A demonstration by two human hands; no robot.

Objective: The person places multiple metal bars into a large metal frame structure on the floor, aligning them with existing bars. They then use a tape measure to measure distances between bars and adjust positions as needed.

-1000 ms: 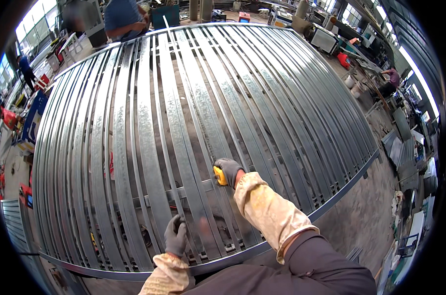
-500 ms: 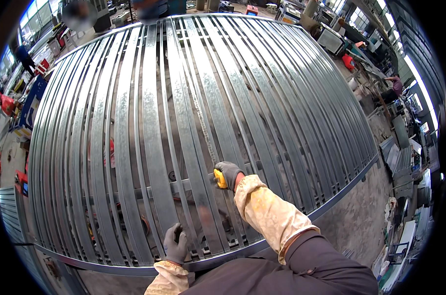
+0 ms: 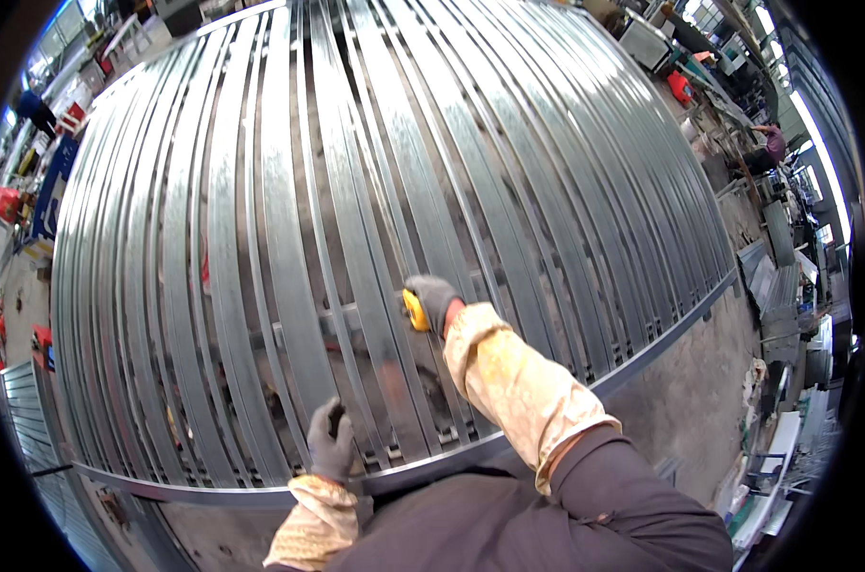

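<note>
My right hand, in a dark grey glove, grips a yellow tape measure above the metal slats. In this blurred moment its blade cannot be made out clearly. My left hand, gloved alike, hovers over the near edge of the frame. Its fingers are bent, with thumb and forefinger apart, and nothing shows between them. Beneath both hands lies a large frame of long, shiny grey metal slats, running away from me with gaps between them. A metal rail borders its near side.
A blue cabinet-like box stands beyond the left side. Red objects and stacked metal pieces lie to the right. A person in dark red sits far right; another in dark blue is far left.
The view has tilted and shifted nearer. The extended tape blade that showed beyond my right hand is no longer distinct. My right hand still grips the tape measure; my left keeps its bent pose.
</note>
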